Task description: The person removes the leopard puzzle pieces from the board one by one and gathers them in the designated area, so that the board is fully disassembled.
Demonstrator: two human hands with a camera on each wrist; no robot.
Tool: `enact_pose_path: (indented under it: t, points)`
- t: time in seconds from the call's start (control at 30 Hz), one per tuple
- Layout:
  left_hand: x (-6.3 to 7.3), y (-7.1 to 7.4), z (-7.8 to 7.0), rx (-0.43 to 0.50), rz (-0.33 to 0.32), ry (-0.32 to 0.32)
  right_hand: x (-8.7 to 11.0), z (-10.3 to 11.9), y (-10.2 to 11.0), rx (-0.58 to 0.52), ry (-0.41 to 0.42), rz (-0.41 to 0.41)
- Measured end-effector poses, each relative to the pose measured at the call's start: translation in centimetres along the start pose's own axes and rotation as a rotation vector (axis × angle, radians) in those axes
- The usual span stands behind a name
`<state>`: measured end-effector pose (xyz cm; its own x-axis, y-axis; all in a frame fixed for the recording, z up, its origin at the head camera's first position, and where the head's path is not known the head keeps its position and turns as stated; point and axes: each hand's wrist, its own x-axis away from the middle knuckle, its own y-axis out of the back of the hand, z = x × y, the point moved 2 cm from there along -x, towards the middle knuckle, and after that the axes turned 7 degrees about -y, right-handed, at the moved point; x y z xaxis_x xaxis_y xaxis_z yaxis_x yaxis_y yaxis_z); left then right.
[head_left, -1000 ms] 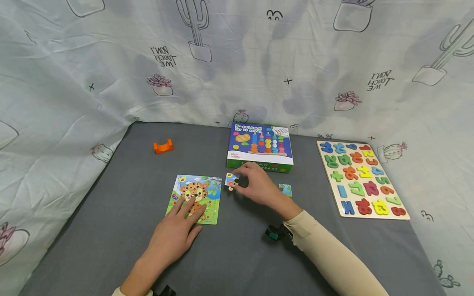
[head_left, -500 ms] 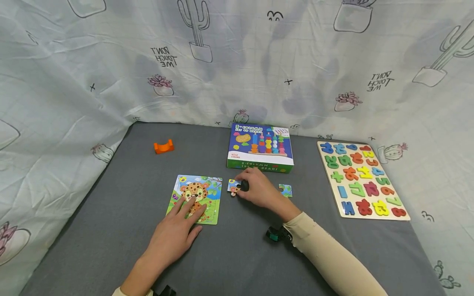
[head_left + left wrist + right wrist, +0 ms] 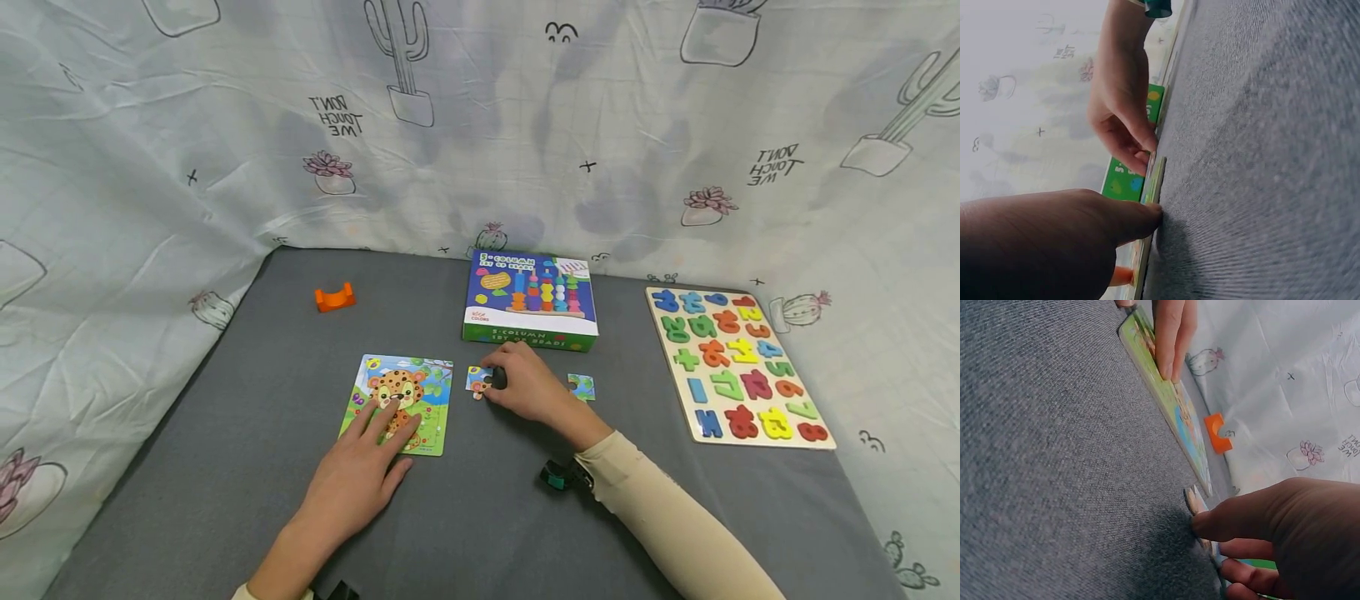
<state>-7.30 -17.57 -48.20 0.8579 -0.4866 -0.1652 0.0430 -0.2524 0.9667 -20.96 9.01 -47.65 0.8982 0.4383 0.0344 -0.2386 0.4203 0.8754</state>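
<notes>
In the head view a leopard jigsaw puzzle (image 3: 431,408) lies flat in its tray on the grey table. My left hand (image 3: 360,467) rests on its lower part with straight, spread fingers; the left wrist view has the thumb (image 3: 1141,215) at the board's edge. Just right of the puzzle, my right hand (image 3: 528,387) pinches a small puzzle piece (image 3: 477,379) bearing an orange-brown picture, low over the table or touching it. A dark patch between thumb and fingers is unclear. Another puzzle piece (image 3: 582,387), blue and green, lies right of that hand.
Behind the right hand stands a bead-set box (image 3: 531,296). A wooden board of coloured number and letter shapes (image 3: 697,417) lies at the right. An orange bracket-shaped piece (image 3: 335,297) sits at the back left. A printed cloth (image 3: 480,125) hangs along the back.
My right hand has drawn the pinched puzzle piece slightly towards me and to the right, away from the puzzle's upper corner. The left hand stays on the puzzle.
</notes>
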Motion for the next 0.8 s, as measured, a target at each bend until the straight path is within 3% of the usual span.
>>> enact_pose_path:
  t: [0.2,0.37,0.57,0.8]
  points:
    - [0.0,-0.1,0.1,0.011,-0.009,-0.009,0.2,0.7,0.3,0.015,0.007,-0.012]
    - [0.0,0.1,0.3,0.033,-0.021,-0.046,0.2,2.0,0.4,-0.005,0.079,-0.036]
    - [0.1,0.3,0.4,0.043,0.008,-0.086,-0.1,3.3,-0.3,-0.009,0.129,0.0]
    - [0.0,0.6,0.4,0.043,0.044,-0.08,-0.3,4.8,-1.6,0.037,0.158,0.05]
